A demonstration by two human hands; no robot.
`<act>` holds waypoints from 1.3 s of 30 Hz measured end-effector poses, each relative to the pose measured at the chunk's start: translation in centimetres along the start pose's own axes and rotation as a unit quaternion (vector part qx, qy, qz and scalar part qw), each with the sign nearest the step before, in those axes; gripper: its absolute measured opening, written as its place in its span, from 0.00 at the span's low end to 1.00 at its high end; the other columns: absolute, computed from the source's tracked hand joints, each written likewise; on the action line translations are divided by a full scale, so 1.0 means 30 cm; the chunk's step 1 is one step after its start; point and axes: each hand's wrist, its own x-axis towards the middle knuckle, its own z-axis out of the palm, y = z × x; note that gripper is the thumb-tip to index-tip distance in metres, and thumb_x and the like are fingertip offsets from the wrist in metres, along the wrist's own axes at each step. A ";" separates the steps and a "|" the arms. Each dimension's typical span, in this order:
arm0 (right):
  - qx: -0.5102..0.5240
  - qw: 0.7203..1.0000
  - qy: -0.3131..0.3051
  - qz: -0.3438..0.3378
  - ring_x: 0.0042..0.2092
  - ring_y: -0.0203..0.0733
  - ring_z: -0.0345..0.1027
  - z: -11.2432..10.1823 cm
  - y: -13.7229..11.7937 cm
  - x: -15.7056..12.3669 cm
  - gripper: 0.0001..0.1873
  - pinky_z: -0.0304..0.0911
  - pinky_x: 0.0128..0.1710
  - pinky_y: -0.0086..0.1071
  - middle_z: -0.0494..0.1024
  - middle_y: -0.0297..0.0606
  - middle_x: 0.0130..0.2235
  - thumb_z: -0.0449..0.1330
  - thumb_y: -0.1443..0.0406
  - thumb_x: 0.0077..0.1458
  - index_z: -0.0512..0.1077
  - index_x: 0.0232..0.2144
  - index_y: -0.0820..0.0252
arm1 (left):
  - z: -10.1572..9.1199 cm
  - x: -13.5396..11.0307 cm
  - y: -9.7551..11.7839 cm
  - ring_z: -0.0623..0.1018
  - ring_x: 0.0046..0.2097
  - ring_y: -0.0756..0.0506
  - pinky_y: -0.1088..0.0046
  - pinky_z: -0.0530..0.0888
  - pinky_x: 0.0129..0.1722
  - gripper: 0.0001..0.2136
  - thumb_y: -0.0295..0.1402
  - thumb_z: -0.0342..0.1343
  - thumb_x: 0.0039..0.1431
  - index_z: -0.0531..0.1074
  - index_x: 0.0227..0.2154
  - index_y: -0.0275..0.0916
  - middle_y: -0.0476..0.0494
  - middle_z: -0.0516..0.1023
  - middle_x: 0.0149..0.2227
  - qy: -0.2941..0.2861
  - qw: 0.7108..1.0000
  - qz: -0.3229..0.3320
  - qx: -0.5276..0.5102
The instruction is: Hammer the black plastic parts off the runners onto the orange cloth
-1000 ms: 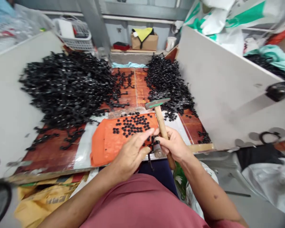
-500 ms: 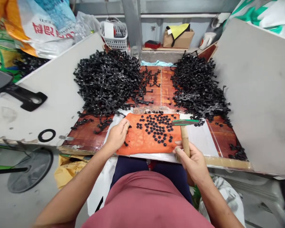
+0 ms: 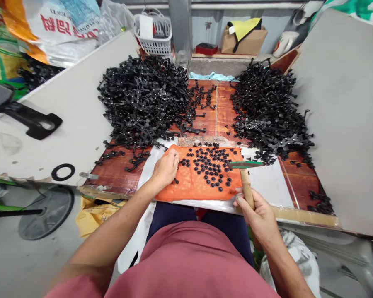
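Note:
An orange cloth lies flat at the table's front edge, with many small round black caps scattered over it. My left hand rests at the cloth's left part, its fingers curled together; what they hold, if anything, is hidden. A black piece shows just below those fingers. My right hand grips the wooden handle of a hammer, whose narrow green-and-dark head is over the right edge of the cloth.
Behind the cloth, a large heap of black plastic parts is at left and another heap at right. Slanting grey panels flank the table. A white basket and a cardboard box stand at the back.
The view has shifted slightly. My left hand has moved a little inward and up over the cloth. My right hand still grips the hammer in nearly the same pose.

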 end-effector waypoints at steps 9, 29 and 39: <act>-0.066 0.997 -0.034 -0.033 0.30 0.39 0.69 0.010 0.007 0.011 0.20 0.62 0.27 0.28 0.77 0.33 0.30 0.61 0.52 0.63 0.74 0.50 0.58 | -0.011 0.018 0.045 0.76 0.36 0.42 0.67 0.65 0.37 0.07 0.30 0.40 0.70 0.63 0.42 0.42 0.45 0.76 0.33 -0.035 0.998 -0.022 0.056; -0.352 0.899 -0.135 -0.225 0.53 0.49 0.78 0.207 -0.183 0.162 0.31 0.74 0.54 0.43 0.80 0.41 0.58 0.51 0.68 0.68 0.61 0.71 0.48 | -0.029 0.020 0.061 0.80 0.36 0.38 0.66 0.68 0.37 0.13 0.38 0.37 0.73 0.66 0.46 0.41 0.41 0.79 0.32 -0.056 0.994 -0.039 0.089; -0.290 0.926 -0.114 -0.212 0.56 0.48 0.77 0.130 -0.217 0.160 0.29 0.71 0.60 0.44 0.78 0.38 0.61 0.50 0.64 0.71 0.60 0.71 0.47 | -0.140 -0.007 -0.038 0.77 0.38 0.43 0.69 0.70 0.41 0.15 0.35 0.43 0.66 0.66 0.52 0.43 0.47 0.77 0.36 -0.088 0.985 0.078 -0.126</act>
